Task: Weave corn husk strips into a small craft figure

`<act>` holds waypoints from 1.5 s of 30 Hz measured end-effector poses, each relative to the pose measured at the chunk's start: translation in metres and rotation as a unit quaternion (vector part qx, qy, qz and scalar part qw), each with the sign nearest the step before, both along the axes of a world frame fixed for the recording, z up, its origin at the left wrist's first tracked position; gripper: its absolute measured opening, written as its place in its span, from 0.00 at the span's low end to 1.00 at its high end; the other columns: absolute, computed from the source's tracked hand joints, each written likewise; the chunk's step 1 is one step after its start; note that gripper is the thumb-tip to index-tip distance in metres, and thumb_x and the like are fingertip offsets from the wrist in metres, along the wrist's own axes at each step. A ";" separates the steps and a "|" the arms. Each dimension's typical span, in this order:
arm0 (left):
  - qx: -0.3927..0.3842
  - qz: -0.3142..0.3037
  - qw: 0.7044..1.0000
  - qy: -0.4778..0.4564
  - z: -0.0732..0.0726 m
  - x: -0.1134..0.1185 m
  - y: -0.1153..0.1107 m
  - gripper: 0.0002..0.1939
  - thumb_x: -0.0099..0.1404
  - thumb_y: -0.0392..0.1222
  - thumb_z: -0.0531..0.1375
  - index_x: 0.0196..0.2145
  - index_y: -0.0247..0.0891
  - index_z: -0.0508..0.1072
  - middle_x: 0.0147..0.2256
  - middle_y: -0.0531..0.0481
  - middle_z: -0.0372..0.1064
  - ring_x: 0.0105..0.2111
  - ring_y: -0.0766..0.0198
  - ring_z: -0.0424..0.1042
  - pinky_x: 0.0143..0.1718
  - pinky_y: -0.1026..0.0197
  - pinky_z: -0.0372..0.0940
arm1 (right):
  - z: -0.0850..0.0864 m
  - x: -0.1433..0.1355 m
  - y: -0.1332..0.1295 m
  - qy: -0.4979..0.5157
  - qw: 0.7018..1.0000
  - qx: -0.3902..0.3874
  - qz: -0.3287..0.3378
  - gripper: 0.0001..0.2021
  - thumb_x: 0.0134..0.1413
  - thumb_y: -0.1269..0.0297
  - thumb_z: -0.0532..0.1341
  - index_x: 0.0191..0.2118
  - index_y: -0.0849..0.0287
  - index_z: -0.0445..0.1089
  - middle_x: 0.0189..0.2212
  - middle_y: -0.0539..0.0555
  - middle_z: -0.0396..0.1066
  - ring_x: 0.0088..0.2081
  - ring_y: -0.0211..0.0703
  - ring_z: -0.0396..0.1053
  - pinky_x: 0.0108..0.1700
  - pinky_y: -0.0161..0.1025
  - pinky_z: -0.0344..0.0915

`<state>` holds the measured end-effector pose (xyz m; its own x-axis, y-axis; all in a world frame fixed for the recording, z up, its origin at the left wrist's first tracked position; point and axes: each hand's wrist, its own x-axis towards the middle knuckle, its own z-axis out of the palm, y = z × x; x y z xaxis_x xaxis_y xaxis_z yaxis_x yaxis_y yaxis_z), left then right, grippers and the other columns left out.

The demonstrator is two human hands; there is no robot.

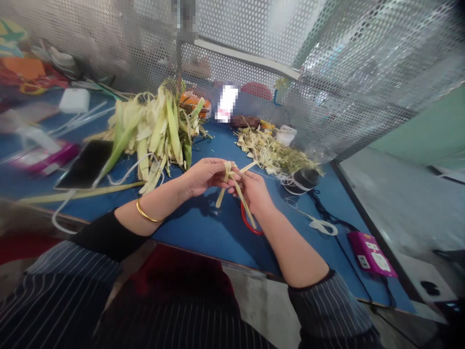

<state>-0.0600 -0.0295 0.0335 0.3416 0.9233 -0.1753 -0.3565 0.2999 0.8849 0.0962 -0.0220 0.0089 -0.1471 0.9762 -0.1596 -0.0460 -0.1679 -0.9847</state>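
Observation:
Pale yellow-green husk strips [242,199], crossed and folded together at the top, are held between my two hands over the blue table. My left hand [208,177] pinches the fold from the left, its fingers closed on it. From the right, my right hand [255,192] grips the same strips close to the fold. Loose ends hang down below the fingers, and one short end sticks out up to the right. A red handle [250,228] lies on the table partly under my right hand; the rest of it is hidden.
On the blue table [203,232], a husk pile [156,126] and a phone [85,165] lie left. Husk scraps [272,150], a black spool [305,180], white cord [324,227] and a purple packet [372,253] lie right. A perforated metal screen [247,63] stands behind.

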 end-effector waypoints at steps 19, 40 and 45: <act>0.051 0.039 0.994 0.088 0.005 -0.003 -0.001 0.07 0.60 0.37 0.60 0.32 0.30 0.77 0.27 0.43 0.75 0.23 0.67 0.74 0.24 0.67 0.68 | 0.023 0.017 -0.012 -0.284 0.764 0.578 -0.039 0.05 0.59 0.67 0.59 0.37 0.55 0.73 0.37 0.54 0.72 0.41 0.42 0.70 0.44 0.42 0.67; 0.038 -0.070 0.987 0.140 0.005 -0.003 -0.004 0.12 0.60 0.46 0.64 0.37 0.34 0.73 0.31 0.44 0.76 0.27 0.65 0.76 0.24 0.67 0.67 | 0.013 0.008 -0.006 -0.272 0.887 0.368 -0.067 0.15 0.59 0.58 0.56 0.23 0.57 0.58 0.18 0.44 0.54 0.22 0.32 0.51 0.27 0.33 0.51; 0.042 0.005 0.990 0.137 0.005 0.002 -0.006 0.10 0.57 0.42 0.63 0.34 0.32 0.75 0.29 0.46 0.75 0.26 0.65 0.75 0.20 0.69 0.62 | 0.014 0.010 -0.005 -0.281 0.884 0.365 -0.081 0.15 0.59 0.58 0.57 0.23 0.57 0.58 0.17 0.44 0.53 0.21 0.33 0.50 0.26 0.34 0.50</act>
<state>-0.0583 -0.0351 0.0384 0.2834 0.9415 -0.1825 -0.1030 0.2191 0.9702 0.1057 -0.0271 0.0230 -0.0943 0.8500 0.5183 0.5198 0.4861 -0.7025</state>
